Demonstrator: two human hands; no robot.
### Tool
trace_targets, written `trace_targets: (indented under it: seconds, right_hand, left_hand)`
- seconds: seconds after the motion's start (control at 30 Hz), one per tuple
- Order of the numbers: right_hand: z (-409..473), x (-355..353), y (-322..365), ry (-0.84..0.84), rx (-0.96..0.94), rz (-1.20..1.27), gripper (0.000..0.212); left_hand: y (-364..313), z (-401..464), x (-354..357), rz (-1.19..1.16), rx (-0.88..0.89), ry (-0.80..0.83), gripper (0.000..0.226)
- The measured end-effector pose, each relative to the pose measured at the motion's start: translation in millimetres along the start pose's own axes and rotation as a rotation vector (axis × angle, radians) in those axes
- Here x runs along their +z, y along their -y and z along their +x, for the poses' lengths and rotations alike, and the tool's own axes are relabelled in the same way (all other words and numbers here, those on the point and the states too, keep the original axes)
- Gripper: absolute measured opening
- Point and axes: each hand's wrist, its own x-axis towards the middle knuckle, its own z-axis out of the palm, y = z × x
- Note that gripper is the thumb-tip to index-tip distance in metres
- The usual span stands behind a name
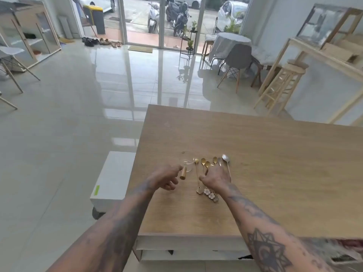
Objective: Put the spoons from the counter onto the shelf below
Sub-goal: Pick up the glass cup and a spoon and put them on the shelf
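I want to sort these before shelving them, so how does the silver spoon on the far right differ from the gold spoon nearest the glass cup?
The silver spoon is grey metal; the gold spoon is brass-coloured. The gold spoon ends in a flower-shaped charm, while the silver spoon's handle end is hidden behind the right hand. The silver spoon's bowl looks larger than the gold spoon's. Both lie flat on the wooden counter, bowls pointing away.

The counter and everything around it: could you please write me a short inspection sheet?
Surface: wooden counter, mostly bare.
Job's things: gold spoons and one silver spoon lie side by side, bowls away; the shelf below shows at the near edge.
Clutter: glass cup with a wooden handle.
Grip: left hand at the cup's handle; right hand rests over the spoon handles, hold unclear.
Cables: nothing seen.
Surroundings: tiled floor, chairs, wooden stool, glass doors.
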Motion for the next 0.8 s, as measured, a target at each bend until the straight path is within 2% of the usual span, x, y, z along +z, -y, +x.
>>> trace_targets:
  seconds: [0.07, 0.2, 0.3, 0.43, 0.63, 0.73, 0.8]
  right_hand:
    - [4, 4, 2, -0.016, 0.072, -0.030, 0.036]
    - [8, 10, 7, -0.023, 0.168, -0.038, 0.053]
    - [13, 15, 12, 0.022, 0.242, -0.014, 0.041]
    - [16, 17, 19, 0.025, 0.283, -0.043, 0.025]
    - [16, 20, 22, 0.000, 0.270, -0.067, 0.022]
    - [11, 18, 21, -0.054, 0.266, -0.006, 0.031]
    - [6, 10, 20, -0.075, 0.247, 0.053, 0.027]
  left_hand:
    - [-2, 1, 2, -0.073, -0.013, 0.085, 0.043]
    - [5, 13, 13, -0.172, 0.007, 0.130, 0.041]
    - [13, 24, 19, -0.236, 0.014, 0.151, 0.024]
    - [21, 33, 19, -0.342, 0.011, 0.155, 0.021]
    - [26, 34, 15, -0.393, 0.073, 0.160, 0.019]
    - [24, 29, 10, -0.414, 0.102, 0.139, 0.021]
    - [21, 24, 7, -0.400, 0.127, 0.113, 0.022]
